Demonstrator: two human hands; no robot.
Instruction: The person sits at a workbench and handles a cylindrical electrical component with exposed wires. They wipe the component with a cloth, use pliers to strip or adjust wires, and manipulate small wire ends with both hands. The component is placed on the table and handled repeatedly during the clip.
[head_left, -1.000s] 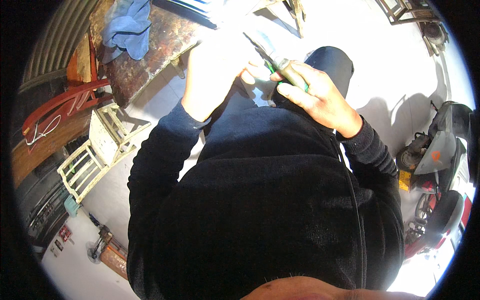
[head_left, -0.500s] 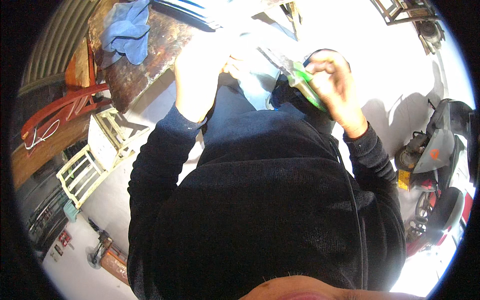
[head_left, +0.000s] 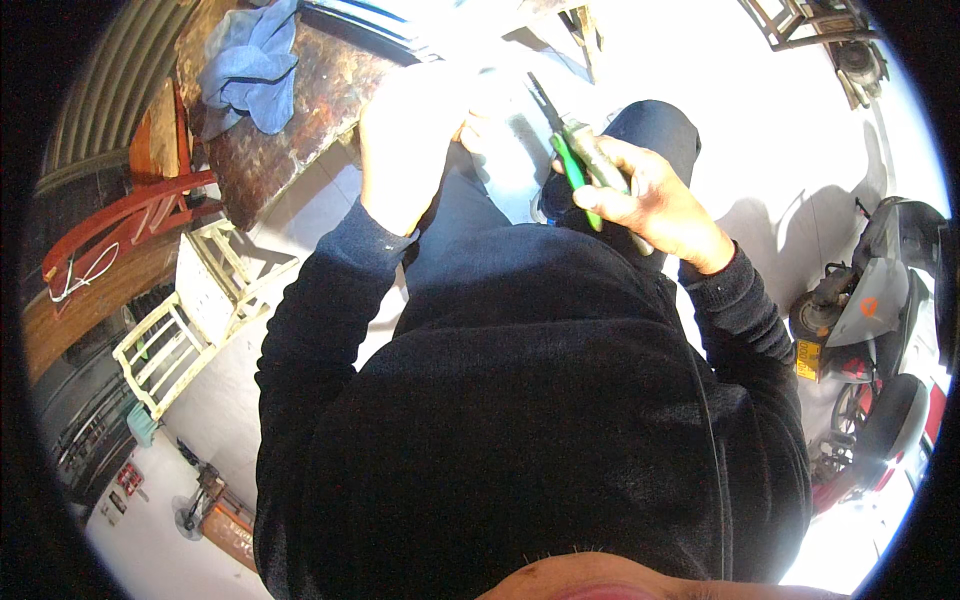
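My right hand (head_left: 650,195) is closed round a pair of pliers (head_left: 578,165) with a long dark narrow nose. One handle is bright green, the other pale tan; the nose points up and away, to the left. Glare washes out most of my left hand (head_left: 410,150). Its curled fingertips show at the edge of a pale, smooth piece (head_left: 515,165) above my lap, whose kind I cannot make out. The pliers' tip is close to the right side of that piece. Bright light hides the area beyond both hands.
At the far left a worn brown table (head_left: 330,120) carries a blue cloth (head_left: 250,65) and dark slats (head_left: 370,25). Left of me are a cream chair (head_left: 190,320) and a red wooden frame (head_left: 130,220). A motorbike (head_left: 870,330) stands to the right.
My right hand has turned the pliers more upright and shifted their handles slightly left; its fingers now wrap round them. My left hand has moved slightly right.
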